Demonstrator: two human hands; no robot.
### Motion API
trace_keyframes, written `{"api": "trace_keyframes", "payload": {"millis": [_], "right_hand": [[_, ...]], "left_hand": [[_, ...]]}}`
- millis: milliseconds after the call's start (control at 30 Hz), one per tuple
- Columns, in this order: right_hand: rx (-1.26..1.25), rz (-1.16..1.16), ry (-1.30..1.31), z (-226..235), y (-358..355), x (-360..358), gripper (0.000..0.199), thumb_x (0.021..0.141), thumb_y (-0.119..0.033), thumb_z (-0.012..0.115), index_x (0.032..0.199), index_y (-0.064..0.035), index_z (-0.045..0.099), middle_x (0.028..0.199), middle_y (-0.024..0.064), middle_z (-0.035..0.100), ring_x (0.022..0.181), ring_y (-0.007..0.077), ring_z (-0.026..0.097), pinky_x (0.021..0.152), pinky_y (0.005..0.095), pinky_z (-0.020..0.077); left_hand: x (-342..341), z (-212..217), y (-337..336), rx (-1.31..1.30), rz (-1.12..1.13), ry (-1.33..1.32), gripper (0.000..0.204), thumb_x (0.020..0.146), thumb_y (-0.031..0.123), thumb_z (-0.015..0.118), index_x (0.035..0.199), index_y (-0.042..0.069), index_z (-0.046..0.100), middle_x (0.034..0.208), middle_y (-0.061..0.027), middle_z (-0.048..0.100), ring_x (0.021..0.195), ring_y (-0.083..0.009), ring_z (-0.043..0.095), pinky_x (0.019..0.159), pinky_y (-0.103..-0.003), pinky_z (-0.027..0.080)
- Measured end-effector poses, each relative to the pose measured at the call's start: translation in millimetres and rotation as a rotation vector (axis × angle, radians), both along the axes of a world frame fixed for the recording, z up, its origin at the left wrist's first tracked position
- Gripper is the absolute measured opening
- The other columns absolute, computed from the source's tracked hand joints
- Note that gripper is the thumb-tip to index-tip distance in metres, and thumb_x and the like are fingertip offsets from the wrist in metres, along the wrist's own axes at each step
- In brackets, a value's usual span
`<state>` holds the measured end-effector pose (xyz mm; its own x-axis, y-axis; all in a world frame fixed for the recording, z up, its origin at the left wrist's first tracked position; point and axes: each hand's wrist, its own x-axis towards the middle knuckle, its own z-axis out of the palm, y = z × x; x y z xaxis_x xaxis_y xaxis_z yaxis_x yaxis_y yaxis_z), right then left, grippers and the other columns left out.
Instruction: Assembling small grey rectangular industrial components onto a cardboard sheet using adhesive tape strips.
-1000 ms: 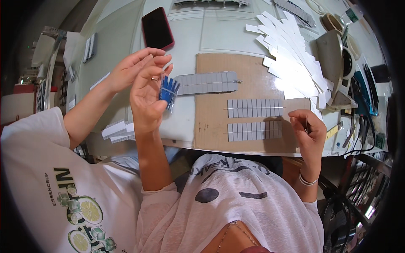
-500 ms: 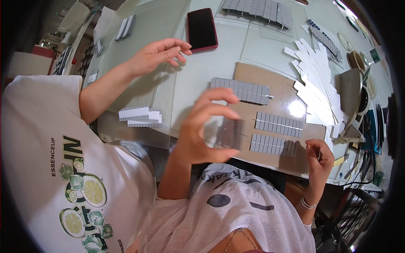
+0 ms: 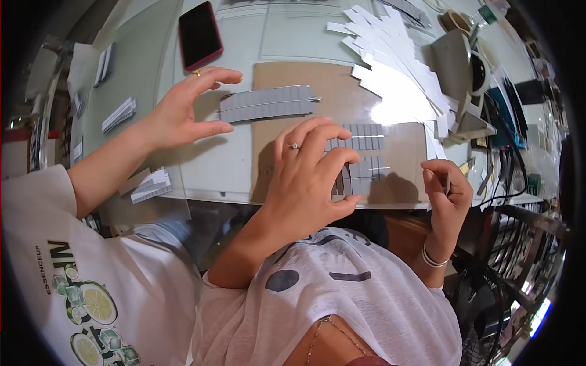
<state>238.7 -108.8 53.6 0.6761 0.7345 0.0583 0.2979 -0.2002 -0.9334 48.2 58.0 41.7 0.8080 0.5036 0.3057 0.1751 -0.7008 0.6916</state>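
My left hand [image 3: 311, 174] arches over the cardboard, its thumb and fingers curled round small dark-grey pieces at the left part of the lower row. Two rows of narrow grey pieces lie there, the upper row [image 3: 368, 137] and the lower row [image 3: 370, 166], each with a thin wire running lengthwise. The hand hides their left ends. My right hand [image 3: 450, 186], off the cardboard's right front corner, pinches a thin grey piece [image 3: 448, 181] seen edge-on. Farther left, a co-worker's hand [image 3: 183, 113] is spread at the left end of a longer grey segmented block [image 3: 268, 104].
Brown cardboard [image 3: 287, 73] lies on the glass-topped table. A pile of white strips [image 3: 397, 67] spreads behind it, beside a beige tape dispenser [image 3: 455, 67]. At the left are a red-edged phone [image 3: 200, 36] and small bundles of strips [image 3: 119, 114]. The co-worker sits close at my left.
My view has shifted to the right. My left hand has moved onto the two rows and its fingers have come closer together. The co-worker's hand has moved from near the phone to the longer block.
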Motion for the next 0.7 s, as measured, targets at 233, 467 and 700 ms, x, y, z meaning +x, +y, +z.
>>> {"api": "trace_keyframes", "payload": {"millis": [233, 467, 700], "right_hand": [[0.006, 0.000, 0.044, -8, -16, 1, 0.013, 0.089, 0.008, 0.063, 0.098, 0.0011, 0.069, 0.075, -0.0066, 0.056, 0.064, 0.0002, 0.042, 0.057, 0.0173, 0.0302], [0.006, -0.041, -0.003, -14, -24, 0, 0.011, 0.088, 0.006, 0.064, 0.097, 0.0003, 0.070, 0.075, -0.0047, 0.058, 0.064, 0.0015, 0.043, 0.057, 0.0184, 0.0322], [0.011, -0.044, -0.002, -24, -28, -2, 0.011, 0.088, 0.004, 0.065, 0.097, -0.0006, 0.070, 0.078, -0.0033, 0.060, 0.067, 0.0032, 0.047, 0.061, 0.0187, 0.0376]], "left_hand": [[22, -11, -16, 0.138, -0.005, 0.077, 0.044, 0.063, 0.018, 0.085, 0.101, 0.010, 0.064, 0.124, -0.0065, 0.051, 0.130, -0.0297, 0.043, 0.106, -0.052, 0.030], [33, -22, -21, 0.189, -0.024, 0.112, 0.044, 0.065, 0.018, 0.085, 0.103, 0.010, 0.065, 0.124, -0.0082, 0.051, 0.131, -0.0306, 0.042, 0.107, -0.053, 0.028], [31, -24, -22, 0.219, 0.046, 0.128, 0.044, 0.063, 0.017, 0.085, 0.102, 0.011, 0.064, 0.124, -0.0084, 0.054, 0.130, -0.0317, 0.045, 0.108, -0.050, 0.028]]}}
